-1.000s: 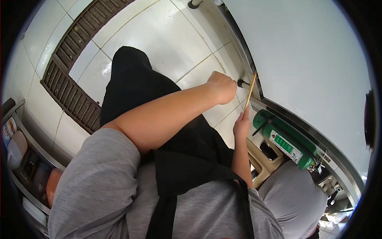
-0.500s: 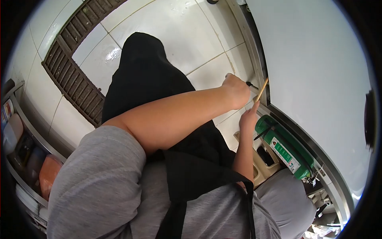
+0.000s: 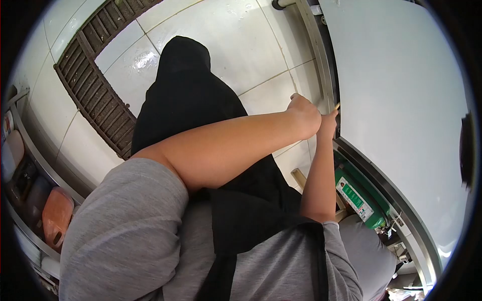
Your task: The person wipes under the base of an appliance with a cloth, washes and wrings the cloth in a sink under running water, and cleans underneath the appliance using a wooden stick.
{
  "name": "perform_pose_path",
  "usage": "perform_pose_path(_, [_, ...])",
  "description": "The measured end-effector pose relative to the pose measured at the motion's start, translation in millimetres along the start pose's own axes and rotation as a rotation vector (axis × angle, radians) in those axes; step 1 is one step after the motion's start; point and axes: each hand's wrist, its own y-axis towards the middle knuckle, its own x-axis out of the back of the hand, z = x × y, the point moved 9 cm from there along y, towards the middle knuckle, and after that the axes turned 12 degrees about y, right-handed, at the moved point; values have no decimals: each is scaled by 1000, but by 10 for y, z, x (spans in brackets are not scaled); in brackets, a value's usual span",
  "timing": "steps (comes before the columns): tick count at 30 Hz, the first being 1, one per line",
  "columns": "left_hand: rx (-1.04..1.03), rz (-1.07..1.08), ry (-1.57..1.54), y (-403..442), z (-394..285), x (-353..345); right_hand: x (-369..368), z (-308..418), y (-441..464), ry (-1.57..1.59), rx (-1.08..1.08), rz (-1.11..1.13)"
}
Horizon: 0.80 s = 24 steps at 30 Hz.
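My left hand [image 3: 304, 113] reaches across my body to the edge of a white-topped counter [image 3: 396, 85]. It is curled closed, its fingers turned away from me, and whatever they hold is hidden. Right beside it, my right hand [image 3: 328, 124] is closed around a thin wooden stick [image 3: 337, 106]. Only a short tip of the stick shows past my fingers, close to the counter's metal rim [image 3: 329, 75]. The two hands overlap in view, and I cannot tell whether they touch.
Below the counter edge hangs a green container with a label [image 3: 359, 195]. A brown slatted floor grate [image 3: 95, 95] crosses the white tiles [image 3: 226, 45]. On the left, a metal-framed shelf [image 3: 45, 170] holds an orange-pink plastic item [image 3: 56, 213].
My right hand has moved up and forward to beside my left hand, and much less of the stick shows. The left hand has shifted only slightly to the right.
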Motion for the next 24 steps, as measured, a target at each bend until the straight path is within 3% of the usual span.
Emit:
perform_pose_path(3, [19,-22,8,-29,30,38,-147,168,226,137,54,8])
perform_pose_path(7, [6,-24,5,-89,11,52,-50,591,276,98,241,-86])
perform_pose_path(14, [-7,-69,17,-124,-16,81,-29,1106,176,108,405,-46])
perform_pose_path(20, [-37,-31,66,-109,-65,70,-100,705,-90,-48,343,100])
perform_pose_path(24, [-8,85,-26,-82,-65,23,-253,173,-336,-46,492,184])
